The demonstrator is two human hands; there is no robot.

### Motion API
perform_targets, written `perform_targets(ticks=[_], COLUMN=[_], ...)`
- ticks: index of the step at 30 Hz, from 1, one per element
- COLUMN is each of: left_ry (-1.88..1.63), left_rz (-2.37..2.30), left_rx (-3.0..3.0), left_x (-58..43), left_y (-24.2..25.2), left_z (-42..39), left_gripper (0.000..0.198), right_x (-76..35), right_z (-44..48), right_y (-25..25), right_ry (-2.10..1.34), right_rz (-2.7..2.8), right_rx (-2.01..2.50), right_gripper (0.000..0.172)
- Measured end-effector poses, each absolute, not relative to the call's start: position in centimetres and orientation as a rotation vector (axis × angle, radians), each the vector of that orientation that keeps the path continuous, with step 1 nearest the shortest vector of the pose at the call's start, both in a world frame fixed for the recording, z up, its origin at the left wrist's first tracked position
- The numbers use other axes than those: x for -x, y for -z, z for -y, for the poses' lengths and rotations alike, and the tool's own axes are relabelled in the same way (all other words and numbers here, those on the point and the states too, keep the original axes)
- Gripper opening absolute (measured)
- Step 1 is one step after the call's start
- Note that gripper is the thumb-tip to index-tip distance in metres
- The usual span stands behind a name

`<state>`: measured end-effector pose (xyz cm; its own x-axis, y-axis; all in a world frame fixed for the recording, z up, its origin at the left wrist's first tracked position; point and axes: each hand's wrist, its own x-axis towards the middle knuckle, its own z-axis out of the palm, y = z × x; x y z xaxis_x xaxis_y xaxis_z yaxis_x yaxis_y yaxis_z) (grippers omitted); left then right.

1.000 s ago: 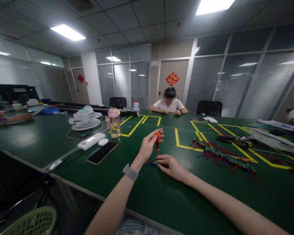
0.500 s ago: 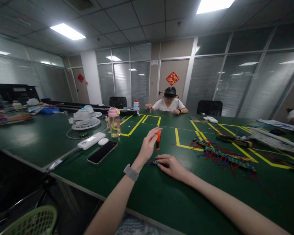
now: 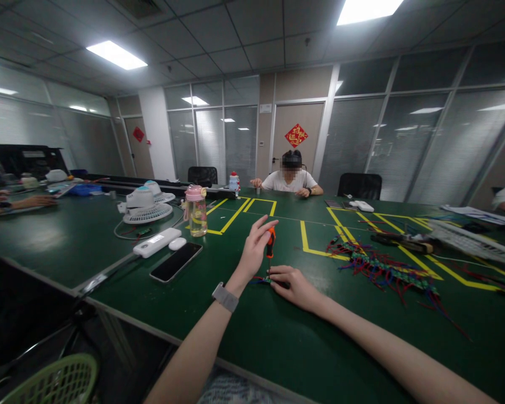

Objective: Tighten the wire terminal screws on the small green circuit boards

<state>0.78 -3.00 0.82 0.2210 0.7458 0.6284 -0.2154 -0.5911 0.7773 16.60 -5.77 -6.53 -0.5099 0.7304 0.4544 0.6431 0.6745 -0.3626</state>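
Note:
My left hand (image 3: 252, 252) pinches the orange handle of a small screwdriver (image 3: 270, 242) held upright, its tip down on a small part with red and blue wires (image 3: 264, 279) on the green table (image 3: 278, 342). My right hand (image 3: 292, 285) lies on the table with fingers pressed on that part, holding it in place. A grey watch is on my left wrist.
A heap of red, blue and green wired boards (image 3: 382, 269) lies to the right inside yellow tape lines. Left are a black phone (image 3: 175, 261), a white power strip (image 3: 156, 242), a pink-lidded bottle (image 3: 196, 210) and desk fans (image 3: 145, 206). A person sits across the table; other people's hands at both edges. A green basket (image 3: 54, 381) stands below.
My left hand's fingers have shifted on the screwdriver handle, turning it slightly; the index finger now sticks out more. My right hand has stayed in place.

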Motion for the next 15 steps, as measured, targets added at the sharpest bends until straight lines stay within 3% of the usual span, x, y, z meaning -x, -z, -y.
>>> perform_targets(ticks=[5,12,15], left_ry=[-1.379,-1.572,-1.540], left_rz=[-0.382,-0.582,-0.508], left_rx=[-1.530,-1.735,-1.711], left_x=[-1.08,-0.62,-0.64], left_y=[-0.75,-0.67,-0.78], left_z=[3.00,2.94,2.94], left_gripper=[0.035,0.018,0.023], right_x=[-16.62,-16.65,-16.59], right_z=[5.83,5.76,5.84], right_y=[6.54,6.59,6.41], right_ry=[-0.198,-0.186,-0.192], right_rz=[2.303,2.315,2.313], right_rx=[1.044,1.055,1.062], right_gripper=[0.025,0.025,0.026])
